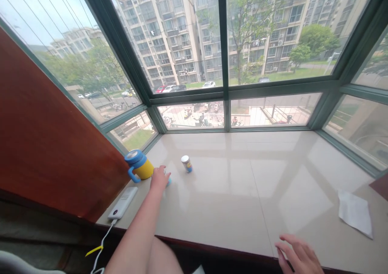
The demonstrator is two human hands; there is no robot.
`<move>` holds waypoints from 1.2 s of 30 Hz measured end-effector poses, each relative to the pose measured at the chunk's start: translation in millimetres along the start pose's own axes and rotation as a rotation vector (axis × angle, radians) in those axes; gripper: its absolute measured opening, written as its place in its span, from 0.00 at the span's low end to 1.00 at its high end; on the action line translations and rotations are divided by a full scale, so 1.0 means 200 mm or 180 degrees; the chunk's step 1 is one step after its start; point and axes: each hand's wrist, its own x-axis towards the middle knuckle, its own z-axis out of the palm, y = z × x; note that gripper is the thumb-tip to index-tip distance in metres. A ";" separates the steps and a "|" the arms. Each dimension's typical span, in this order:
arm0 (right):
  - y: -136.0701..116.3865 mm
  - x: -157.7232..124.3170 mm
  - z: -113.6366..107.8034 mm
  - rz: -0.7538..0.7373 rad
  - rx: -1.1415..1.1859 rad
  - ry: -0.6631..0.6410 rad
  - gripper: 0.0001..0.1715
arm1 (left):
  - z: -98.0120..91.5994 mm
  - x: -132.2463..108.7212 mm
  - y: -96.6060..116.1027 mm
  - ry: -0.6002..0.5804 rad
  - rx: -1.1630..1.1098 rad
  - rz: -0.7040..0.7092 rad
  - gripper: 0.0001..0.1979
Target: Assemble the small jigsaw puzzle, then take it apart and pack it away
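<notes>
My left hand (159,178) reaches to the left part of the sill, its fingers curled around a small container (169,181). Only a light blue bit of that container shows; the hand covers most of it. Just left of the hand is a yellow mug (144,169) with a blue lid and blue handle. To the right of the hand, a small bottle (187,164) with a white cap and a blue-and-yellow label stands apart. My right hand (298,254) is at the front edge of the sill, fingers loosely bent and apart, with nothing in it.
A white power bank (123,203) with a white cable (104,239) lies at the sill's left front. A white paper (355,214) lies at the right. Green-framed windows (226,94) close off the back, and a brown wooden panel (57,124) bounds the left.
</notes>
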 end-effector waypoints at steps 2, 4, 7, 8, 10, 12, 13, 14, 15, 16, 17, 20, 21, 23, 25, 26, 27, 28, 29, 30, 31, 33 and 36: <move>0.01 -0.02 0.11 0.0167 -0.0109 -0.0083 0.12 | -0.01 0.09 0.00 0.0133 0.0080 -0.0011 0.24; 0.02 -0.04 0.20 0.0355 -0.0226 -0.0113 0.13 | -0.03 0.14 0.03 0.0593 0.0051 0.0057 0.29; 0.04 -0.07 0.27 0.0483 -0.0345 -0.0127 0.14 | -0.06 0.13 0.15 0.1275 -0.0239 0.0710 0.34; 0.04 -0.07 0.28 0.0485 -0.0358 -0.0145 0.14 | -0.05 0.12 0.20 0.1288 -0.0372 0.1012 0.34; 0.04 -0.09 0.30 0.0470 -0.0366 -0.0188 0.13 | -0.02 0.11 0.31 0.0994 -0.0644 0.1455 0.34; 0.03 -0.09 0.30 0.0466 -0.0382 -0.0215 0.13 | 0.04 0.12 0.41 0.0689 -0.0904 0.1504 0.34; 0.03 -0.09 0.30 0.0460 -0.0391 -0.0227 0.12 | 0.07 0.12 0.44 0.0503 -0.1039 0.1412 0.33; 0.02 -0.09 0.29 0.0452 -0.0400 -0.0238 0.12 | 0.10 0.13 0.47 0.0275 -0.1183 0.1265 0.32; 0.02 -0.09 0.29 0.0450 -0.0411 -0.0243 0.12 | 0.13 0.14 0.48 0.0040 -0.1339 0.1080 0.31; 0.02 -0.08 0.29 0.0455 -0.0425 -0.0242 0.12 | 0.15 0.14 0.49 -0.0170 -0.1506 0.0875 0.30; 0.01 -0.08 0.29 0.0466 -0.0439 -0.0235 0.11 | 0.16 0.13 0.49 -0.0330 -0.1704 0.0660 0.30; 0.00 -0.07 0.28 0.0484 -0.0460 -0.0173 0.10 | 0.14 0.05 0.51 -0.0332 -0.2505 0.0115 0.31; 0.00 -0.06 0.28 0.0481 -0.0455 -0.0159 0.10 | 0.12 -0.01 0.53 -0.0205 -0.2811 0.0031 0.32; 0.00 -0.07 0.28 0.0470 -0.0431 -0.0148 0.10 | 0.06 -0.15 0.58 0.0252 -0.3112 0.0054 0.31; 0.00 -0.08 0.28 0.0458 -0.0412 -0.0139 0.11 | 0.01 -0.31 0.66 0.0794 -0.3204 0.0183 0.30; 0.00 -0.08 0.28 0.0462 -0.0410 -0.0131 0.11 | -0.02 -0.39 0.71 0.1036 -0.3218 0.0241 0.29; 0.00 -0.09 0.28 0.0471 -0.0413 -0.0130 0.11 | -0.04 -0.47 0.76 0.1218 -0.3262 0.0302 0.28; 0.00 -0.09 0.29 0.0488 -0.0419 -0.0127 0.11 | -0.05 -0.54 0.80 0.1340 -0.3318 0.0343 0.27; 0.00 -0.10 0.29 0.0512 -0.0425 -0.0132 0.11 | -0.06 -0.61 0.84 0.1414 -0.3365 0.0377 0.27; 0.00 -0.10 0.29 0.0538 -0.0428 -0.0152 0.11 | -0.07 -0.66 0.88 0.1424 -0.3400 0.0401 0.28; -0.01 -0.10 0.29 0.0563 -0.0427 -0.0185 0.11 | -0.06 -0.72 0.91 0.1407 -0.3456 0.0356 0.28; -0.01 -0.11 0.29 0.0599 -0.0415 -0.0234 0.11 | -0.04 -0.81 0.96 0.1241 -0.3596 0.0139 0.28; 0.00 -0.10 0.29 0.0537 -0.0382 -0.0209 0.11 | 0.03 -0.96 1.01 0.0586 -0.3554 -0.0273 0.27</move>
